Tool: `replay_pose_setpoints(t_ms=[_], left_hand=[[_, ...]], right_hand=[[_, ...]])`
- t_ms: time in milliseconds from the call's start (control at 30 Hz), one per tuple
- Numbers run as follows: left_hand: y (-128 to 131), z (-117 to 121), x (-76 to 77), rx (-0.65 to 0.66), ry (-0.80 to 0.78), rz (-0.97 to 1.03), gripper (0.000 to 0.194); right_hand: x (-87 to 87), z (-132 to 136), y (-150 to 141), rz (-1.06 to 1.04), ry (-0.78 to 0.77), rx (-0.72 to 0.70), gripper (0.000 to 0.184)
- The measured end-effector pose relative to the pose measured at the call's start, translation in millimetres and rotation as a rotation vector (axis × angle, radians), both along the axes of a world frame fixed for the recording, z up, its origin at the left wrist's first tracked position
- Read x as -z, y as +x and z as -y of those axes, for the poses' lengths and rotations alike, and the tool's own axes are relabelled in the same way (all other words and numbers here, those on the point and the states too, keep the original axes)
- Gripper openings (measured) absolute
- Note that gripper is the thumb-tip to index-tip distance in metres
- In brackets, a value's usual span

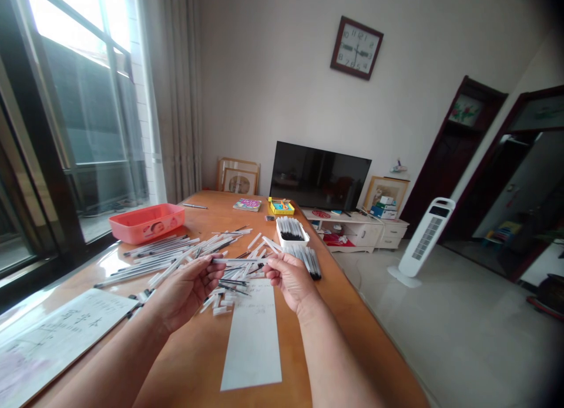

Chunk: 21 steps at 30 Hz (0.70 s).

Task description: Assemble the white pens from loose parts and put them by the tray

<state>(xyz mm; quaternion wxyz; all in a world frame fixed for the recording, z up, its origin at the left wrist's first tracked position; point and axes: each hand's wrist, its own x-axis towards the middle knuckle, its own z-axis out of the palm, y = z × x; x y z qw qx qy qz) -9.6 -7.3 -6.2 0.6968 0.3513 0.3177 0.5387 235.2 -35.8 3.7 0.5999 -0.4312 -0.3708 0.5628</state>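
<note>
Between my two hands a slim pen [240, 260] is held level above the table. My left hand [187, 291] pinches its left end with thumb and fingers. At the other end, my right hand [291, 278] grips it in a similar pinch. Beneath and behind the hands lies a loose spread of clear pen barrels [176, 258], dark refills [233, 286] and small white caps [222, 309]. A long white sheet of paper [252, 349] lies below them. To the right, a white box [294, 241] holds several pens upright, with more black-tipped pens [304, 260] beside it.
A pink-red plastic basket [147, 224] stands at the table's left edge. A writing book [48, 343] lies at front left. Farther back are a small booklet [247, 205] and a yellow box [281, 207]. The wooden table's [352, 337] right edge borders open floor with a white tower fan [423, 240].
</note>
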Motion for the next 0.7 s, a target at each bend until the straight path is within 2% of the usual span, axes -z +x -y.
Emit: replay_pose_setpoints(t_ms=[133,200,367,433,533,700], left_hand=[[3,4,-0.2,0.048,-0.018,-0.040,0.021],[8,7,1.0,0.076,-0.021,-0.071,0.023],[17,10,7.2,0.123,0.009,-0.119,0.023],[18,10,9.4,0.116,0.026,-0.123,0.023],[19,11,10.8,0.111,0.039,-0.150,0.020],[25,17,8.3,0.177,0.099,-0.297,0.026]], right_hand=[[8.0,-9,-6,-0.232,-0.015,0.047,0.027],[12.2,-10,-13,-0.268,-0.023,0.023,0.027],[17.2,-1,-37,-0.027,0.031,-0.173,0.030],[18.1,3,-42,0.063,0.088,-0.202,0.033],[20.3,4,-45,0.141,0.140,-0.167,0.033],[22.6,-2,-38,0.189,0.112,-0.039,0.028]])
